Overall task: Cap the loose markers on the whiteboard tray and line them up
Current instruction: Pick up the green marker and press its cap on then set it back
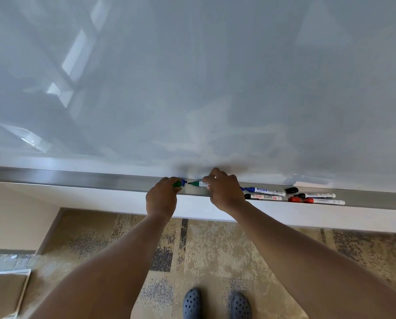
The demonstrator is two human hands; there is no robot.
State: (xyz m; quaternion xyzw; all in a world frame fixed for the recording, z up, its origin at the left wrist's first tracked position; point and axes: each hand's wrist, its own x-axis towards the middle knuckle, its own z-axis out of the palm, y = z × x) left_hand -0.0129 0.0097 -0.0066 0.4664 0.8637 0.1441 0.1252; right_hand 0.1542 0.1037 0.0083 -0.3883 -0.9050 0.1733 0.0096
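The whiteboard tray, a long brushed-metal ledge along the bottom edge of the glossy grey whiteboard, held every marker in view. Over the tray's middle stretch, the right hand pinched the white barrel of an uncapped green marker, whose dark green tip pointed along the tray toward the left hand. The left hand was curled closed around a green cap, held just beside that tip with a small gap between them; a bit of blue plastic showed at the same fingers, but what it was could not be told.

Farther along the tray, beyond the right hand, lay the other markers. A blue marker with a white printed barrel sat toward the board side, and a black-ended marker with red lettering lay just beside it on the tray's front side. A loose black cap, short and rounded, rested near them. Past it lay a marker with a black end and, just in front of it, a red marker with a red cap close to its tip. All were slim cylinders, roughly lengthwise in the tray.

Below the tray, a mottled tan and grey carpet covered the floor, where dark perforated clogs stood.
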